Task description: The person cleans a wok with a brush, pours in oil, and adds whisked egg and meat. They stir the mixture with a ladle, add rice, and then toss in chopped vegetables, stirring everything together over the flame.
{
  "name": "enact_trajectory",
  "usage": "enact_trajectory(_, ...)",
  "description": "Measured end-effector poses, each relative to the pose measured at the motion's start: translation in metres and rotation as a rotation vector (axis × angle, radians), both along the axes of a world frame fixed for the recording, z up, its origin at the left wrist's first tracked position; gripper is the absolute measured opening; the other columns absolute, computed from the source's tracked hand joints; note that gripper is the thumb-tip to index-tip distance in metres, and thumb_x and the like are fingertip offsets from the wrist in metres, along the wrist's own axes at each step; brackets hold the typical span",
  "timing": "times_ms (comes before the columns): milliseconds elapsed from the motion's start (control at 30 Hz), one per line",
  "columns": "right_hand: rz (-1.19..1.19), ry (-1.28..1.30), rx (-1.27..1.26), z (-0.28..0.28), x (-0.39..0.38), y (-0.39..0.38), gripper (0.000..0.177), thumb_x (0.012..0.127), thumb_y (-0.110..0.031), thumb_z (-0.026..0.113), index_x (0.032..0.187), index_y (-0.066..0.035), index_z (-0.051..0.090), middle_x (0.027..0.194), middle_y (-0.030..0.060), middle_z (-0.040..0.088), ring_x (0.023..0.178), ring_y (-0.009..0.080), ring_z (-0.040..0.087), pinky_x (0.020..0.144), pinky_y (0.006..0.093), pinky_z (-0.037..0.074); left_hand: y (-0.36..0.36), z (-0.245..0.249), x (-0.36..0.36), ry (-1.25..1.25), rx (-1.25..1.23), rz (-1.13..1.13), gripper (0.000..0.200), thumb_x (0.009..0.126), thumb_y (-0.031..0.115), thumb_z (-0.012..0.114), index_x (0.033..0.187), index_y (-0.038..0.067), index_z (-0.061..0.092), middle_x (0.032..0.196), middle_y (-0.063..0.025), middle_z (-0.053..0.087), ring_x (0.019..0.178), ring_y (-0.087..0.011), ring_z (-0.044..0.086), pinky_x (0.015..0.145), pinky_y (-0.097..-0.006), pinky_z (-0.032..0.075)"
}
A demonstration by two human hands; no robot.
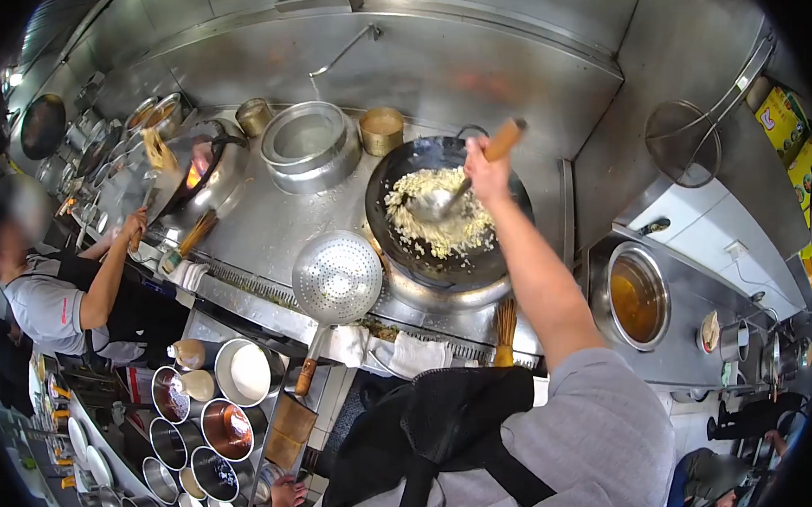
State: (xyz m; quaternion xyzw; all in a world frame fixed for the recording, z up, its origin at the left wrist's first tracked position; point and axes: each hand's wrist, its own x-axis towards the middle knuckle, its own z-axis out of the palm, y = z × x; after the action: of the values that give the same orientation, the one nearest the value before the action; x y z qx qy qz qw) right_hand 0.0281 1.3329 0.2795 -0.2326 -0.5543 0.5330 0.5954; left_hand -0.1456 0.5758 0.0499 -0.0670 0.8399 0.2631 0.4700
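My right hand (489, 176) is closed around the wooden handle (508, 139) of a metal ladle (437, 205). The ladle's bowl rests among pale chopped pieces (437, 224) in a large black wok (383, 176) on the stove. Low in the view, my left hand (289, 492) is near a small container (269, 476), beside the seasoning pots; its fingers are partly visible and look curled, but their hold is unclear. A perforated strainer (337, 276) with a wooden handle lies left of the wok, across the stove's front edge.
A co-worker (51, 298) handles another wok (188, 178) over flames at left. Behind stand a steel pot (309, 143) and a brass-coloured container (382, 130). Seasoning pots (226, 429) fill the lower left. A pot of brown liquid (638, 295) sits right; a mesh strainer (685, 142) hangs above.
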Motion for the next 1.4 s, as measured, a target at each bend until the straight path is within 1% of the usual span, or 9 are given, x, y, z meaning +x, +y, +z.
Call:
enact_trajectory(67, -0.152, -0.335, 0.087, 0.05, 0.001, 0.015, 0.032, 0.089, -0.023, 0.064, 0.065, -0.008, 0.051, 0.052, -0.0045, 0.045, 0.045, 0.0065, 0.041, 0.042, 0.0251, 0.033, -0.005, -0.015, -0.011, 0.007, 0.036, -0.049, 0.033, 0.084, 0.0, 0.04, 0.113, 0.009, 0.053, 0.089, -0.0116, 0.067, 0.062, -0.0204, 0.065, 0.048, -0.0311, 0.042)
enact_trajectory(200, -0.173, 0.033, 0.181, 0.082, 0.041, 0.007, 0.03, 0.088, -0.02, 0.066, 0.066, -0.01, 0.049, 0.051, -0.0062, 0.042, 0.041, 0.0053, 0.037, 0.038, 0.0242, 0.028, 0.025, -0.057, -0.042, 0.036, 0.661, 0.255, 0.024, 0.082, -0.003, 0.044, 0.099, 0.0, 0.061, 0.087, -0.0097, 0.067, 0.063, -0.0158, 0.064, 0.047, -0.0259, 0.043)
enact_trajectory(333, -0.236, 0.117, 0.062, 0.028, 0.013, 0.031, 0.027, 0.088, -0.019, 0.067, 0.07, -0.009, 0.049, 0.053, -0.0055, 0.043, 0.041, 0.0054, 0.037, 0.037, 0.0233, 0.029, 0.112, -0.007, -0.043, 0.213, 0.523, -0.158, 0.024, 0.081, -0.007, 0.045, 0.097, -0.005, 0.062, 0.085, -0.0121, 0.066, 0.066, -0.0159, 0.063, 0.053, -0.0252, 0.046)
enact_trajectory(433, -0.129, -0.025, 0.016, 0.084, 0.013, -0.004, 0.026, 0.091, -0.016, 0.062, 0.073, -0.009, 0.046, 0.054, -0.003, 0.041, 0.043, 0.0067, 0.038, 0.04, 0.0232, 0.03, 0.135, -0.008, -0.051, 0.069, 0.621, -0.035, 0.026, 0.081, -0.007, 0.045, 0.101, -0.006, 0.061, 0.085, -0.0121, 0.066, 0.068, -0.0162, 0.063, 0.057, -0.0248, 0.047)
enact_trajectory(700, 0.161, -0.034, -0.045, -0.015, 0.013, -0.021, 0.023, 0.095, -0.012, 0.055, 0.077, -0.016, 0.041, 0.062, -0.0071, 0.035, 0.051, 0.0031, 0.031, 0.046, 0.0211, 0.025, 0.051, -0.041, -0.032, -0.017, 0.039, 0.009, 0.028, 0.085, 0.003, 0.047, 0.107, 0.009, 0.064, 0.077, -0.003, 0.067, 0.059, -0.0151, 0.065, 0.042, -0.0279, 0.042)
enact_trajectory(733, 0.205, -0.115, 0.098, -0.027, 0.014, -0.022, 0.023, 0.095, -0.014, 0.056, 0.077, -0.015, 0.041, 0.063, -0.0077, 0.035, 0.053, 0.0029, 0.032, 0.047, 0.0206, 0.026, -0.008, -0.127, -0.036, -0.142, 0.306, 0.287, 0.029, 0.086, 0.006, 0.045, 0.108, 0.01, 0.064, 0.075, -0.0028, 0.067, 0.055, -0.0159, 0.064, 0.037, -0.0291, 0.04)
enact_trajectory(933, 0.327, -0.248, 0.396, -0.076, 0.047, -0.021, 0.01, 0.09, -0.006, 0.055, 0.083, -0.009, 0.049, 0.081, -0.0018, 0.045, 0.078, 0.0086, 0.043, 0.071, 0.0234, 0.037, -0.049, -0.037, 0.113, 0.144, 0.056, 0.088, 0.031, 0.08, 0.008, 0.051, 0.107, 0.007, 0.068, 0.083, -0.007, 0.068, 0.063, -0.0165, 0.065, 0.05, -0.0301, 0.051)
enact_trajectory(1200, 0.236, -0.266, 0.282, -0.069, 0.038, -0.046, 0.03, 0.096, -0.019, 0.054, 0.074, -0.006, 0.04, 0.067, 0.0022, 0.038, 0.064, 0.012, 0.039, 0.058, 0.0274, 0.034, -0.158, 0.048, 0.293, 0.395, -0.05, 0.784, 0.029, 0.075, 0.001, 0.05, 0.096, 0.001, 0.07, 0.075, -0.0087, 0.067, 0.059, -0.0149, 0.062, 0.058, -0.03, 0.052)
enact_trajectory(1400, -0.14, -0.678, 0.8, -0.078, 0.0, -0.065, 0.039, 0.095, -0.027, 0.057, 0.07, 0.0, 0.044, 0.061, 0.0113, 0.042, 0.058, 0.0261, 0.042, 0.059, 0.0396, 0.038, -0.239, 0.063, 0.302, 0.737, 0.045, 1.11, 0.03, 0.077, -0.001, 0.049, 0.103, -0.001, 0.065, 0.079, -0.0109, 0.067, 0.064, -0.0166, 0.062, 0.061, -0.0304, 0.051)
